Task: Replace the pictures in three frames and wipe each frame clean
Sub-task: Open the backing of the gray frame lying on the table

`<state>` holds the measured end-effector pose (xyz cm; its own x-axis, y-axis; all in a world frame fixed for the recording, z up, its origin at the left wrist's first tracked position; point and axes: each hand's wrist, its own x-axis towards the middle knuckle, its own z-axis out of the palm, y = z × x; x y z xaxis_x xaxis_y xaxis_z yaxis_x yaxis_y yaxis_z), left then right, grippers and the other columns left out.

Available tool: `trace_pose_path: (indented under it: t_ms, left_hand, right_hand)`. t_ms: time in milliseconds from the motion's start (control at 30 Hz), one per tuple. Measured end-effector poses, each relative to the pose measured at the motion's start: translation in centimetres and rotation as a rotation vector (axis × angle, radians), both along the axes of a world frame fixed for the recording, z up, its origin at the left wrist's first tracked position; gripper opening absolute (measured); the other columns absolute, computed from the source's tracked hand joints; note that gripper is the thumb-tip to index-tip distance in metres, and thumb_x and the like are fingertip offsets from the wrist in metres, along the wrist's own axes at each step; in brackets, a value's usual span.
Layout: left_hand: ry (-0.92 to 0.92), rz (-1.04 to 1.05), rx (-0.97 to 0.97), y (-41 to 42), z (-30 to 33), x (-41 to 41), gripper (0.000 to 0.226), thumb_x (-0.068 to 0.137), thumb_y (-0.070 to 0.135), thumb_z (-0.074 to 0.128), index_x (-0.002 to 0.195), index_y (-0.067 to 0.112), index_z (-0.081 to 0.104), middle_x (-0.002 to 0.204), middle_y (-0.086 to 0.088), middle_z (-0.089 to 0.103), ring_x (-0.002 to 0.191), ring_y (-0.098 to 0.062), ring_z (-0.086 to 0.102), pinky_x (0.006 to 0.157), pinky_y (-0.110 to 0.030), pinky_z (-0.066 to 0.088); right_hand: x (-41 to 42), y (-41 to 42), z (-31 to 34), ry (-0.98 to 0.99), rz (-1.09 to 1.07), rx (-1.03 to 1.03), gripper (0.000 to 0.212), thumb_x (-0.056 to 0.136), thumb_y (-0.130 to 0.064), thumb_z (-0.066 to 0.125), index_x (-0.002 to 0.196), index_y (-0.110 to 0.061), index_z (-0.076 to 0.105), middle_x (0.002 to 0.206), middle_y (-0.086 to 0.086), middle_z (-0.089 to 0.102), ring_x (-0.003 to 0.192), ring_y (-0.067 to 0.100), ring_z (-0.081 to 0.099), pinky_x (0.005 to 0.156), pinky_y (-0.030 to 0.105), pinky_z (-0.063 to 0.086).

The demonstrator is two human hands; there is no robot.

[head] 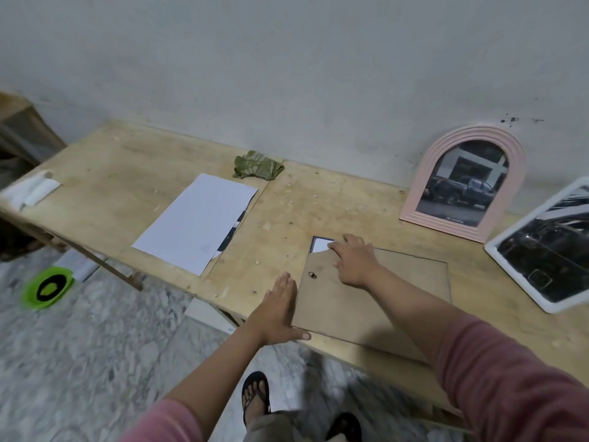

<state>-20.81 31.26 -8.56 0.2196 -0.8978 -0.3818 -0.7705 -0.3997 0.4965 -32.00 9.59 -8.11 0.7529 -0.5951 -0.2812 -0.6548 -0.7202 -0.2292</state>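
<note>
Plywood workbench [318, 199] against a scuffed grey wall, and the frame being worked on lies face down near the front edge, its brown backing board [366, 301] sitting skewed so a corner of white paper [319, 245] peeks out at the far left. That board looks thin and light, stiffish but bendy, so I'd guess it wants lifting by an edge or corner rather than the little hanger ring, and whatever glazing is underneath could crack if leaned on. Left hand [280, 311] lies flat, fingers straight and together, pressed along the board's left edge with the thumb at the near corner, holding nothing. Right hand [355, 261] reaches across with the arm stretched out, fingers spread and resting on the far left corner by the exposed paper, not gripping as far as I can tell. Pink arched frame [414, 193] and white frame [497, 255] lean at the right, loose sheets [197, 221] and green cloth [256, 165] sit further left
</note>
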Motion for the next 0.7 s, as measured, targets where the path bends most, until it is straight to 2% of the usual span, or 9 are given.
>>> trace_pose_path:
  t_ms: [67,167,300,467,633,700]
  left_hand:
    - [0.003,0.028,-0.020,-0.6,0.1,0.0,0.124,0.069,0.057,0.073,0.150,0.008,-0.007,0.158,-0.006,-0.018,0.146,-0.021,-0.016,0.118,-0.045,0.000]
    - [0.031,0.026,-0.048,-1.1,0.0,0.1,0.113,0.070,0.053,0.075,0.151,0.009,0.008,0.159,-0.009,-0.009,0.146,-0.026,-0.010,0.116,-0.051,0.004]
    - [0.040,0.004,-0.057,-1.2,-0.3,0.2,0.109,0.073,0.051,0.074,0.152,0.012,0.010,0.160,-0.008,-0.003,0.147,-0.027,-0.009,0.116,-0.054,0.004]
    - [0.028,-0.015,-0.036,-1.4,-0.4,0.3,0.109,0.074,0.049,0.073,0.152,0.011,0.007,0.160,-0.007,-0.002,0.146,-0.024,-0.011,0.116,-0.051,0.002]
    - [0.055,-0.010,-0.028,-1.3,-0.5,0.4,0.108,0.075,0.047,0.073,0.152,0.012,0.007,0.160,-0.005,-0.002,0.146,-0.022,-0.014,0.117,-0.048,0.000]
    - [0.070,-0.007,-0.027,-1.3,-0.4,0.4,0.108,0.074,0.046,0.074,0.152,0.012,0.007,0.159,-0.005,-0.002,0.145,-0.022,-0.014,0.117,-0.048,-0.001]
  right_hand:
    - [0.3,0.1,0.1,-0.005,0.037,-0.051,0.054,0.085,-0.021,0.053,0.137,-0.025,0.038,0.148,0.009,0.026,0.136,0.028,0.023,0.110,0.050,0.020]
    - [1.1,0.8,0.3,-0.060,0.128,-0.013,0.061,0.077,-0.011,0.051,0.137,-0.018,0.041,0.136,0.006,0.041,0.128,0.028,0.035,0.106,0.041,0.029]
    - [2.3,1.3,0.5,-0.125,0.042,0.091,0.050,0.082,-0.030,0.056,0.128,-0.011,0.049,0.123,0.010,0.044,0.121,0.030,0.037,0.102,0.038,0.035]
    - [4.6,0.8,2.0,0.075,-0.042,0.141,0.059,0.072,-0.059,0.064,0.112,-0.017,0.055,0.118,0.011,0.044,0.119,0.033,0.034,0.096,0.042,0.039]
    - [6.0,1.0,2.9,0.191,-0.112,0.168,0.071,0.059,-0.069,0.067,0.110,-0.022,0.054,0.110,0.005,0.049,0.115,0.029,0.033,0.085,0.039,0.039]
    - [6.6,1.1,2.9,0.209,-0.167,0.191,0.066,0.055,-0.065,0.070,0.104,-0.023,0.057,0.104,0.001,0.052,0.115,0.029,0.033,0.085,0.038,0.039]
